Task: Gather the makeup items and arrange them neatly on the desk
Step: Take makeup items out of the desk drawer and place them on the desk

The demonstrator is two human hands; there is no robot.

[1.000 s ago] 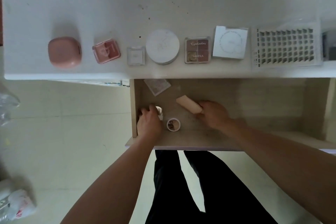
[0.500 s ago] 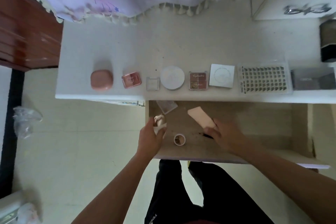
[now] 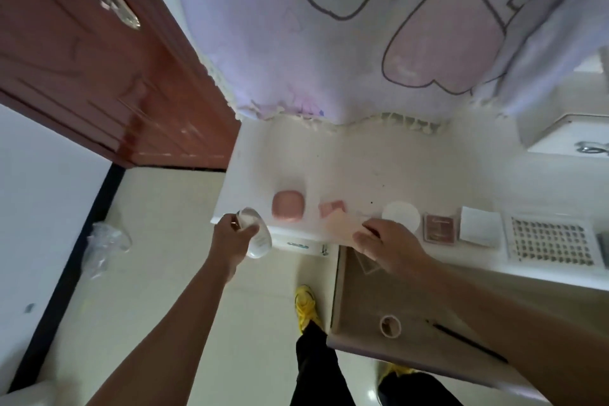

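My left hand (image 3: 230, 239) grips a small white bottle (image 3: 255, 232) at the desk's front-left corner. My right hand (image 3: 387, 245) holds a flat peach case (image 3: 341, 227) over the desk's front edge, partly covering the small pink compact (image 3: 331, 208). On the white desk (image 3: 346, 168) a row runs rightward: a pink rounded case (image 3: 287, 206), a white round compact (image 3: 401, 214), a brown eyeshadow palette (image 3: 441, 228), a white square box (image 3: 479, 227) and a clear lash tray (image 3: 551, 239). In the open drawer (image 3: 369, 344) lie a small round pot (image 3: 390, 326) and a dark pencil (image 3: 461, 338).
A lilac cloth with cartoon prints (image 3: 362, 26) hangs behind the desk. A brown wooden door (image 3: 82, 59) stands to the left. A crumpled plastic bag (image 3: 105, 242) lies on the floor. A white box (image 3: 566, 133) sits at the desk's back right. My yellow shoes show below.
Both hands rose out of the drawer toward the desk: the left carried the white bottle to the desk's left corner, the right brought the peach case over the front edge. The camera tilted up.
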